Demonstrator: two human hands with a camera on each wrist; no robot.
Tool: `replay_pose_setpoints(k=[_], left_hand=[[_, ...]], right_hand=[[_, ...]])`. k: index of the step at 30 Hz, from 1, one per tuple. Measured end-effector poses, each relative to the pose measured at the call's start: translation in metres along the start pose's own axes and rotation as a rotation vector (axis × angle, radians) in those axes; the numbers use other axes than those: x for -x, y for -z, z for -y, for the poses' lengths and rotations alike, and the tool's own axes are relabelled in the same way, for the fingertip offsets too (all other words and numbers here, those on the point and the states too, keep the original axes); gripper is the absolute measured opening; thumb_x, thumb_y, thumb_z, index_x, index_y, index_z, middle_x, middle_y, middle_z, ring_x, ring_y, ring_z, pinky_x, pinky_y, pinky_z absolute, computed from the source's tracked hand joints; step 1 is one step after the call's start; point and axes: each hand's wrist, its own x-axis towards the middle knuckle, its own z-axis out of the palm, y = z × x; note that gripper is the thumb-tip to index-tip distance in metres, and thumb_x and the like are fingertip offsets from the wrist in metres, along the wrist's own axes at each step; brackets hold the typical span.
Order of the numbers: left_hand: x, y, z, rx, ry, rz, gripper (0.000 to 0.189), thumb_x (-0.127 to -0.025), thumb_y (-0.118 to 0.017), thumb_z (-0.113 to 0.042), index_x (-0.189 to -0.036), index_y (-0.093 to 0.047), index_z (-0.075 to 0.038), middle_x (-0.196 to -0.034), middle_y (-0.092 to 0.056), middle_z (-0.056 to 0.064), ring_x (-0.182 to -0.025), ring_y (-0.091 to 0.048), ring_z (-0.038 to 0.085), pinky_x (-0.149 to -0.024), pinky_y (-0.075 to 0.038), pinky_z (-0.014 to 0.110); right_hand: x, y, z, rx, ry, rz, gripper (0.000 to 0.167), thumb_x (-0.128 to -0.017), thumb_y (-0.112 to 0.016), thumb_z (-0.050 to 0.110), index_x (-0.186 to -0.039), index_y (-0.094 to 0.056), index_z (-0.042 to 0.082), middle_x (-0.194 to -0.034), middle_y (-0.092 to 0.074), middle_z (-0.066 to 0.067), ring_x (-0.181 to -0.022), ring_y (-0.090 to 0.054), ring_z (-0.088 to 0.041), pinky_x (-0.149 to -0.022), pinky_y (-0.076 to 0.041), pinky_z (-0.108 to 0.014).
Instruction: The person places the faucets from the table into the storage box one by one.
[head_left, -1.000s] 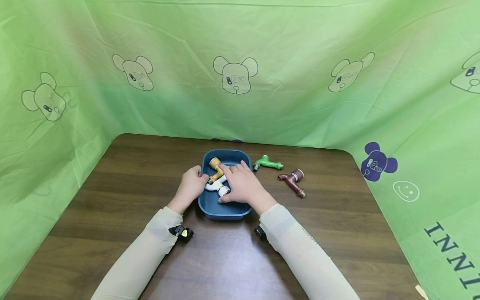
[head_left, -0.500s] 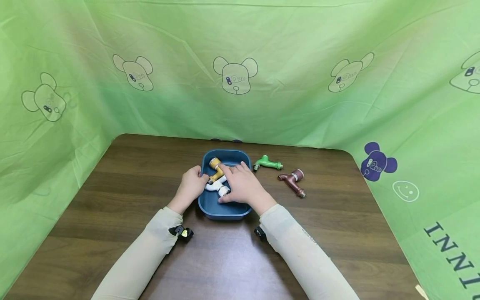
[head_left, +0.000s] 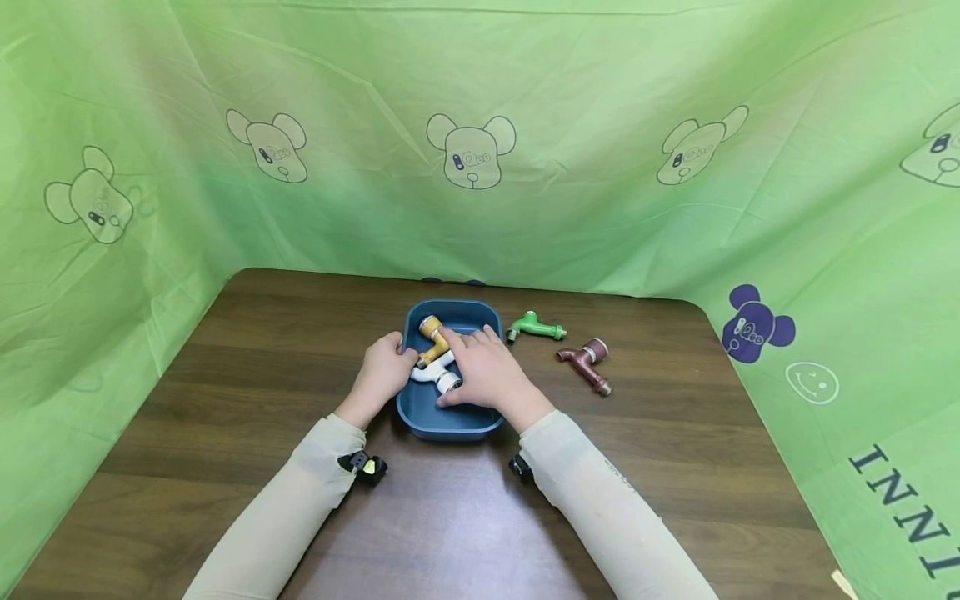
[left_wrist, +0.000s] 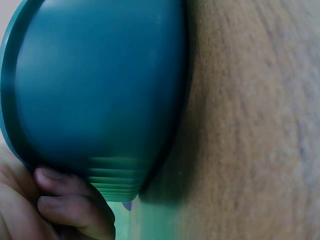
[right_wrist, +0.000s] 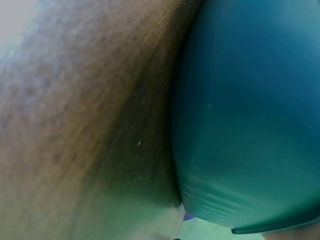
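Observation:
A blue plastic basin stands on the table with a yellow tap and a white tap in it. My left hand grips the basin's left rim; in the left wrist view its curled fingers lie against the outer wall. Reaching over the right rim, my right hand lies above the taps with its fingers spread. Its forefinger overlaps the yellow tap, and its thumb is just below the white tap's round knob. Part of the white tap is hidden under this palm.
On the table to the basin's right lie a green tap and a dark red tap. The brown wooden table has green cloth hung behind it and at both sides.

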Motion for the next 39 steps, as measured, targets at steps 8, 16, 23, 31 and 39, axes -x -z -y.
replay_pose_setpoints(k=[8,16,23,31,39], left_hand=[[-0.0006,-0.0002,0.0002,0.000,-0.001,0.005,0.026,-0.097,-0.058,-0.017,-0.076,-0.044,-0.011,-0.067,-0.039,0.002,-0.061,-0.046,0.020,-0.053,-0.033,0.030],[-0.0005,0.0001,-0.0001,0.005,-0.007,0.004,0.026,-0.097,-0.058,-0.017,-0.076,-0.044,-0.011,-0.067,-0.039,0.001,-0.060,-0.045,0.019,-0.053,-0.033,0.029],[-0.0009,0.0009,-0.0001,0.005,-0.011,0.003,0.027,-0.096,-0.058,-0.017,-0.075,-0.043,-0.011,-0.067,-0.038,0.001,-0.059,-0.044,0.019,-0.053,-0.032,0.030],[-0.0002,0.0007,0.0003,0.004,-0.009,0.001,0.026,-0.096,-0.058,-0.017,-0.075,-0.044,-0.010,-0.067,-0.038,0.002,-0.060,-0.045,0.020,-0.053,-0.032,0.030],[-0.0001,0.0000,-0.0003,-0.001,-0.003,0.002,0.026,-0.096,-0.058,-0.017,-0.075,-0.043,-0.011,-0.067,-0.037,0.001,-0.060,-0.044,0.019,-0.053,-0.032,0.030]], right_hand=[[-0.0001,-0.0016,-0.0013,-0.007,0.005,-0.012,0.120,-0.070,-0.078,0.074,-0.162,-0.025,0.019,-0.149,-0.054,-0.014,-0.141,-0.046,-0.035,-0.124,-0.018,-0.053],[0.0000,-0.0010,-0.0010,-0.006,0.002,-0.006,0.120,-0.071,-0.078,0.074,-0.162,-0.024,0.019,-0.151,-0.053,-0.014,-0.142,-0.045,-0.035,-0.125,-0.018,-0.053],[0.0006,0.0010,0.0004,-0.010,0.006,-0.006,0.119,-0.072,-0.078,0.073,-0.162,-0.024,0.018,-0.151,-0.052,-0.014,-0.142,-0.045,-0.036,-0.124,-0.018,-0.054],[0.0020,0.0031,0.0035,-0.021,0.005,0.013,0.118,-0.073,-0.079,0.070,-0.163,-0.022,0.019,-0.154,-0.050,-0.014,-0.144,-0.043,-0.036,-0.125,-0.016,-0.054],[0.0039,0.0035,0.0049,-0.019,0.002,0.010,0.117,-0.074,-0.079,0.069,-0.163,-0.022,0.019,-0.153,-0.049,-0.015,-0.144,-0.043,-0.037,-0.125,-0.016,-0.054]])
